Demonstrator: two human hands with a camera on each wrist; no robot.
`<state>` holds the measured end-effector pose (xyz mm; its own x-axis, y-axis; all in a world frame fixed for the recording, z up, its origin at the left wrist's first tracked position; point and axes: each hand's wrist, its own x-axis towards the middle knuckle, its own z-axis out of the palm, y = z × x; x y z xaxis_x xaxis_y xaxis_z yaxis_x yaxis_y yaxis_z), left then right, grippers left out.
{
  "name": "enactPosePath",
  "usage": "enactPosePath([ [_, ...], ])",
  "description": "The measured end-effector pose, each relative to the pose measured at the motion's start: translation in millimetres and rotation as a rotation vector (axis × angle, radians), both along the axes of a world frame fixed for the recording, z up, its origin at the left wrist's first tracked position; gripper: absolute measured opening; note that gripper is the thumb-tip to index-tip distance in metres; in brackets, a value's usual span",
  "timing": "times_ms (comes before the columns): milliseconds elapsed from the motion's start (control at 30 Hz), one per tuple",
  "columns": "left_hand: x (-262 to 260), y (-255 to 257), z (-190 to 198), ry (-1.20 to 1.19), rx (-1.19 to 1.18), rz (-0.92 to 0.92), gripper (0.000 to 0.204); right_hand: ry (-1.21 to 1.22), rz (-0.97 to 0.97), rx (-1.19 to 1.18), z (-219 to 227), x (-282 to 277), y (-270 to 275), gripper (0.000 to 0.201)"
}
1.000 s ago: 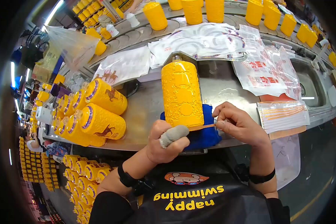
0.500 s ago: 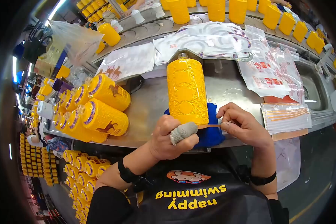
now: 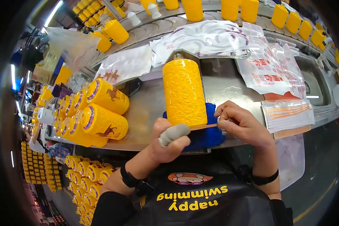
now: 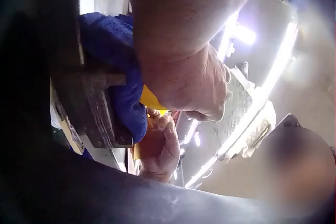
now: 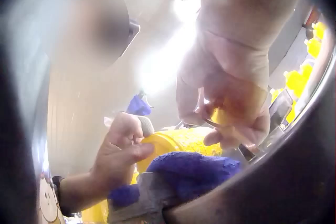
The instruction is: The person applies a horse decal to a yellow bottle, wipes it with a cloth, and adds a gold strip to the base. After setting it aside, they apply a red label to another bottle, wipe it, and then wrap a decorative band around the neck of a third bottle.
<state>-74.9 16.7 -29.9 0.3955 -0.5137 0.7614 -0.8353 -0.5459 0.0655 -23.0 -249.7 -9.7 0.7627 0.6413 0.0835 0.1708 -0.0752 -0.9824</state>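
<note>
A yellow embossed bottle (image 3: 184,92) lies with its clear neck away from me, its base end on a folded blue cloth (image 3: 214,137). My left hand (image 3: 168,143), a grey knitted cover on one finger, grips the base end with its fingers curled; in the right wrist view the thumb lies along the bottle's rim. A thin orange-brown strip (image 3: 205,127) stretches from the base edge to my right hand (image 3: 241,124), which pinches it between thumb and fingertips. The left wrist view shows both hands close together beside the cloth.
Several finished yellow bottles (image 3: 105,122) lie stacked on the left. Printed plastic sheets (image 3: 199,39) spread behind the bottle, and a pile of orange-striped strips (image 3: 288,115) lies at right before a sink (image 3: 309,81). A conveyor (image 3: 162,28) carries yellow bottles along the back.
The bottle has turned about its long axis: its raised round panels have left the upper face, which shows plain texture. Both hands stay at the base. Bottles on the conveyor have shifted right.
</note>
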Motion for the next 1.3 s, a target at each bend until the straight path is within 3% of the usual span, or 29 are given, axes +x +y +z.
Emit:
enactPosePath([
  [67, -5, 1, -9, 0.024, -0.105, 0.044, 0.026, 0.015, -0.003, -0.005, -2, 0, 0, 0.017],
  [267, -1, -9, 25, -0.031, 0.208, 0.043, 0.027, 0.083, 0.004, -0.003, 1, 0, 3, 0.017],
  [367, 3, -3, 20, -0.009, 0.135, -0.046, 0.026, 0.037, 0.01, -0.004, -2, 0, 4, 0.016],
  [467, -3, 4, -4, 0.006, -0.035, 0.019, 0.026, 0.041, 0.016, -0.01, -4, 1, 4, 0.016],
  [667, 2, -7, 28, -0.008, 0.211, -0.029, 0.025, 0.041, 0.041, 0.006, -7, 3, 7, 0.016],
  [767, 4, -4, 26, 0.008, 0.168, -0.051, 0.024, 0.036, 0.036, 0.019, -6, 2, 7, 0.016],
  [867, -2, 2, -2, 0.033, -0.045, 0.044, 0.024, 0.009, 0.01, 0.021, -8, 1, 8, 0.015],
  [1067, 1, -10, 30, 0.024, 0.208, -0.02, 0.03, 0.035, 0.015, 0.013, -8, 1, 9, 0.017],
  [1167, 1, -4, 21, 0.041, 0.149, -0.02, 0.029, 0.024, 0.024, 0.019, -6, 0, 8, 0.018],
  [1267, -3, 0, -3, 0.042, -0.067, 0.055, 0.025, -0.063, 0.006, 0.033, -12, 0, 9, 0.016],
  [1300, -3, 0, -1, 0.032, -0.016, 0.045, 0.025, -0.102, 0.003, 0.037, -13, 1, 10, 0.016],
])
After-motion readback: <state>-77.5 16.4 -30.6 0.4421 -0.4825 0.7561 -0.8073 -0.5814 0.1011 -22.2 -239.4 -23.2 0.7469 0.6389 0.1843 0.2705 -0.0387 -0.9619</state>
